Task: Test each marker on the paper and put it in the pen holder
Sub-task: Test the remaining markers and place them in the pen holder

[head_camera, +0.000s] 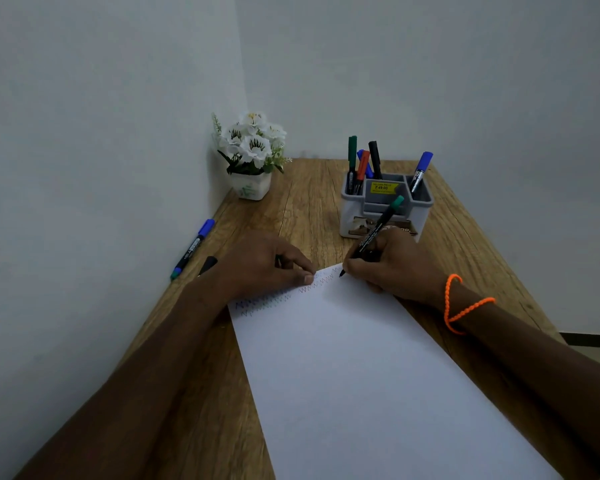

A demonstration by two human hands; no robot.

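A brown wood-grain table [465,237] is standing in a pale-walled corner, carrying a large white sheet of paper [378,375] with zigzag marks along its far edge. Beyond the paper's far corner a grey plastic pen holder [352,209] is holding five markers. At that corner the right hand [395,265] is gripping a black green-capped marker [374,233], tip touching the paper, while the left hand [260,263] is pressing curled fingers on the paper's far edge.
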